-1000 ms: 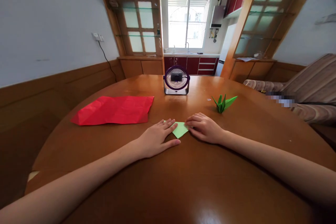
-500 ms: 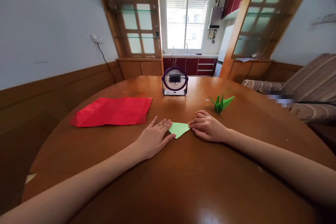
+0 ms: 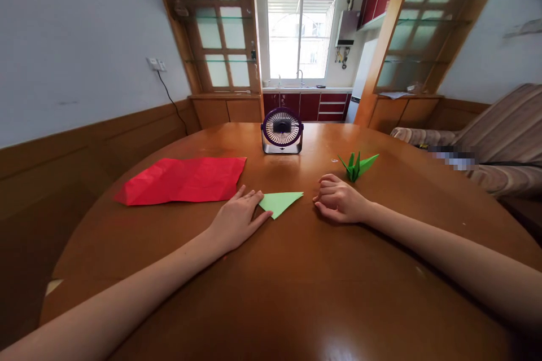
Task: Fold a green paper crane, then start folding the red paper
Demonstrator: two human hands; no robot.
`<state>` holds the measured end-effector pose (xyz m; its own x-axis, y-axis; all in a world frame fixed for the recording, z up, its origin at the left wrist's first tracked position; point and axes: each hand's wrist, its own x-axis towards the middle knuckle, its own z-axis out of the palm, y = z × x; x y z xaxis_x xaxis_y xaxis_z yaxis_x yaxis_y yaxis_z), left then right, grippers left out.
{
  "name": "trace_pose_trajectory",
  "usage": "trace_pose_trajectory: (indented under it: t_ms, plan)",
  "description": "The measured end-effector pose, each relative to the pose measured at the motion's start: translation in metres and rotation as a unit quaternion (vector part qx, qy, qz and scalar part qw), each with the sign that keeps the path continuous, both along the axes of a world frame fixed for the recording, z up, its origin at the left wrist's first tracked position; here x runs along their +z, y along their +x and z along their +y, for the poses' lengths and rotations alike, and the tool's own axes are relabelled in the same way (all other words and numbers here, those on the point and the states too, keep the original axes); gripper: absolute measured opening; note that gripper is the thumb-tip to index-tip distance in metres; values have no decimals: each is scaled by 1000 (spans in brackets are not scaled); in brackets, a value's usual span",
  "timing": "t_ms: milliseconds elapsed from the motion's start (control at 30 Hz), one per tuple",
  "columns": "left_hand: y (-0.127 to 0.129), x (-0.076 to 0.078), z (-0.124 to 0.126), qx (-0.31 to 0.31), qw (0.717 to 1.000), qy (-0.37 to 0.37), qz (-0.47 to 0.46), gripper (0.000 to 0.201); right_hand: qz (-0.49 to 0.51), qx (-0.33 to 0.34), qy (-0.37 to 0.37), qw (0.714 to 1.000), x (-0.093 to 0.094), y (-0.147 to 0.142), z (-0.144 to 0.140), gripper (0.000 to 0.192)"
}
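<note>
The green paper point(image 3: 281, 202), pale and folded to a triangle, lies on the table point(image 3: 292, 287) between the two hands, one corner pointing toward the person and another out to the right. The left hand point(image 3: 237, 217) rests palm down at its left end, fingers outstretched and spread, not gripping; the forefinger and thumb tips lie at the paper's left edge. The right hand point(image 3: 341, 200) is beyond the right corner, apart from the paper, its fingers loosely curled; whether thumb and forefinger meet I cannot tell.

The red sheet point(image 3: 182, 180), creased, lies to the left, its near right corner close to the left hand's outer fingers; whether they touch is unclear. The crane point(image 3: 354, 169), darker green, stands just past the right hand. Farther back, near the table's far edge, the fan point(image 3: 282, 128) stands upright on its base, facing the person. A striped chair point(image 3: 503, 130) is at the right, and a window point(image 3: 300, 39) shows behind the fan.
</note>
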<state>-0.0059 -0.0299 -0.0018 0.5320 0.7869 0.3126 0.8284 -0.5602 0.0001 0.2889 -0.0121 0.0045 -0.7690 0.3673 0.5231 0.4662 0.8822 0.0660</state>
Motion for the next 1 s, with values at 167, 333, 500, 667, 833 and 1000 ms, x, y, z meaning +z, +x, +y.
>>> trace_pose_trajectory:
  t_ms: [167,333,500,667,833,1000]
  plan:
    - [1,-2,-1,-14,1000,-18,3,62,25,-19,-7,999,-2,-6,0,26]
    - [5,-3,1,-65,996,-55,-6,59,5,12,-57,998,-4,-16,-2,36]
    - [5,0,3,-43,996,-70,-25,59,-27,39,-188,981,-5,-18,-1,39]
    - [4,1,2,-15,998,-31,-47,49,-18,43,-217,975,-6,-15,0,39]
    - [2,-5,5,11,998,-9,-61,44,-14,43,-209,977,-7,-16,0,39]
    - [2,-9,6,38,997,33,-50,62,-14,45,-202,978,-6,-17,-1,38]
